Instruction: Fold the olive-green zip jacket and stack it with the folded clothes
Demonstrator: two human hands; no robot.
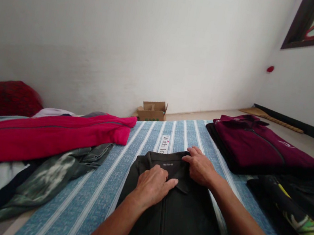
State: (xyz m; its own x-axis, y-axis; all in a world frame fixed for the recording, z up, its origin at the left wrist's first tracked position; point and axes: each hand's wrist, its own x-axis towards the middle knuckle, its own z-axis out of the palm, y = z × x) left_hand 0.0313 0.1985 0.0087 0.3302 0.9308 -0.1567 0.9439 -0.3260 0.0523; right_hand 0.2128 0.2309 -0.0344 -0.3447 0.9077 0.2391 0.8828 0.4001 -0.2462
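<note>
A dark collared shirt (181,226) lies face up in front of me, its collar at the far end and a front seam running down the middle. Small pale size print shows inside the neck. My left hand (153,185) rests on the left side of the collar, fingers curled over the cloth and thumb stretched to the right. At the right collar corner, my right hand (198,165) has its fingers closed on the edge of the fabric. The shirt's lower end runs out of the bottom of the view.
Beneath lies a blue and white striped cloth (99,188). A loose heap with a bright pink garment (52,132) is on the left. Folded maroon clothing (260,145) sits at right, near dark printed clothes (303,214). A cardboard box (152,112) stands by the wall.
</note>
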